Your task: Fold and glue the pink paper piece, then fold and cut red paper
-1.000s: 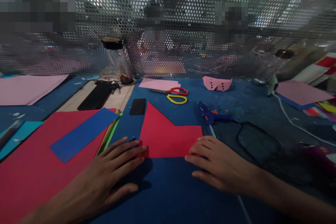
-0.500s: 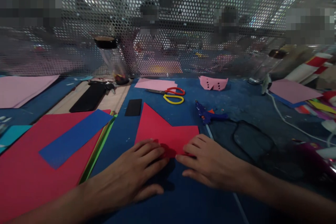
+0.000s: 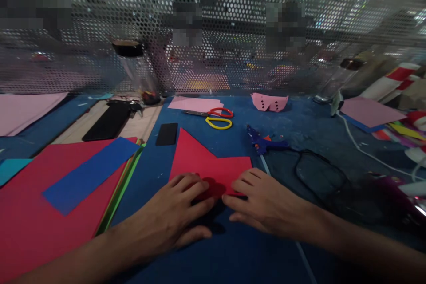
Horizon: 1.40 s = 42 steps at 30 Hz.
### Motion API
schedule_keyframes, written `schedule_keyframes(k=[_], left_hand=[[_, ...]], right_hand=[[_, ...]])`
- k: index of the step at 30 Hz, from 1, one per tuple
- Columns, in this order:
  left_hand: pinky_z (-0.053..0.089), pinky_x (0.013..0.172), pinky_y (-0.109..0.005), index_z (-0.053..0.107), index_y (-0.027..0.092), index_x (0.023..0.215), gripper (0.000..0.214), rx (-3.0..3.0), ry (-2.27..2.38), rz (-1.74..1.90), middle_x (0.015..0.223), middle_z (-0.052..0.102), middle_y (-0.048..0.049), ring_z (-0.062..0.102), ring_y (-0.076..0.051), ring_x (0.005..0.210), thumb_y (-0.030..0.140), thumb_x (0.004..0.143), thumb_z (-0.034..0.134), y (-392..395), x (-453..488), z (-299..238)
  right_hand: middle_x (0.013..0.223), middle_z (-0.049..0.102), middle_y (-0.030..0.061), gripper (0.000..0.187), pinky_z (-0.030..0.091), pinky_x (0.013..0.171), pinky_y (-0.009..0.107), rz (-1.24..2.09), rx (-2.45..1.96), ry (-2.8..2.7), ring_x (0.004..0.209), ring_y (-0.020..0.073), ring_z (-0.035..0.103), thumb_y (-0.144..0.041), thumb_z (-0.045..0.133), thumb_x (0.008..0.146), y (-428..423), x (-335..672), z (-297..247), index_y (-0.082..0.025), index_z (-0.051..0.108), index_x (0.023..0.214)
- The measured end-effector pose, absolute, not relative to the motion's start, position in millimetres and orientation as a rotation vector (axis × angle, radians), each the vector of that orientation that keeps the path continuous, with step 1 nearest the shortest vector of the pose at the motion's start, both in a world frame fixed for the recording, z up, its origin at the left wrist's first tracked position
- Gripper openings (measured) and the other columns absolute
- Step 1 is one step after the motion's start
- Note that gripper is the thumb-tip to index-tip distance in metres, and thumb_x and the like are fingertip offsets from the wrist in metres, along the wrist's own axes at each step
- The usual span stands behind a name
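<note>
A sheet of red paper lies on the blue tabletop in front of me, its far edge running up to a point at the left. My left hand rests on the near left part of the sheet, fingers pressed down with the thumb held apart on the table. On the near right part lies my right hand, fingertips pressing the near edge, thumb also away from the fingers. The paper under the fingertips is hidden. Beyond the sheet are scissors with one red and one yellow handle, and a small black rectangle.
A blue glue gun with a black cord lies right of the paper. Red sheets with a blue strip on top are at left, near a black phone. A perforated metal screen stands behind, with people beyond it.
Both hands stay on the red paper, with the left fingers shifting slightly along its near edge. The whole view has moved a little.
</note>
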State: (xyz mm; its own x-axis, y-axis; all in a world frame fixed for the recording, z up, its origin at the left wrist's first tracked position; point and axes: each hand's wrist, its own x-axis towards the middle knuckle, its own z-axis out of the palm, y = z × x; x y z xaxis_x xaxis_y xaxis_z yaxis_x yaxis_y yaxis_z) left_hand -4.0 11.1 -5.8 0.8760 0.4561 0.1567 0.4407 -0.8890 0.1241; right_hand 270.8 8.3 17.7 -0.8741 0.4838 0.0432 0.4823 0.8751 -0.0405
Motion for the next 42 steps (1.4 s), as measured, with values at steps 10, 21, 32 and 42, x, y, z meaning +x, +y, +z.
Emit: schedule_keyframes(k=[10,21,32,42], left_hand=[[0.05,0.089,-0.054,0.063,0.021,0.129,0.052,2.974,0.703,0.307,0.125,0.064,-0.0148,0.057,-0.037,0.112,0.061,0.098,0.05,12,-1,-5],[0.048,0.098,-0.052,0.058,0.025,0.138,0.052,2.976,0.692,0.332,0.133,0.063,-0.0114,0.055,-0.034,0.119,0.057,0.097,0.055,12,-10,-7],[0.042,0.111,-0.048,0.056,0.029,0.141,0.049,2.89,0.734,0.341,0.141,0.061,-0.0065,0.051,-0.03,0.131,0.047,0.097,0.062,12,-27,-10],[0.042,0.114,-0.047,0.057,0.032,0.141,0.048,2.865,0.779,0.294,0.144,0.062,-0.003,0.055,-0.027,0.132,0.047,0.096,0.064,14,-39,-1]], right_hand=[[0.101,0.064,0.0052,0.028,0.039,0.079,0.037,0.067,-0.792,-2.977,0.092,0.0227,0.054,-0.044,0.051,0.104,8,271,18,-0.023,0.063,0.116],[0.104,0.067,0.0036,0.03,0.041,0.083,0.037,0.168,-0.793,-2.938,0.096,0.0217,0.055,-0.042,0.047,0.106,6,280,18,-0.02,0.065,0.117],[0.104,0.071,0.0055,0.033,0.043,0.088,0.037,0.246,-0.802,-2.854,0.1,0.021,0.06,-0.042,0.047,0.107,7,291,16,-0.019,0.068,0.116],[0.109,0.073,0.0051,0.028,0.045,0.091,0.038,0.249,-0.806,-2.775,0.104,0.0204,0.062,-0.039,0.052,0.105,5,304,14,-0.019,0.07,0.115]])
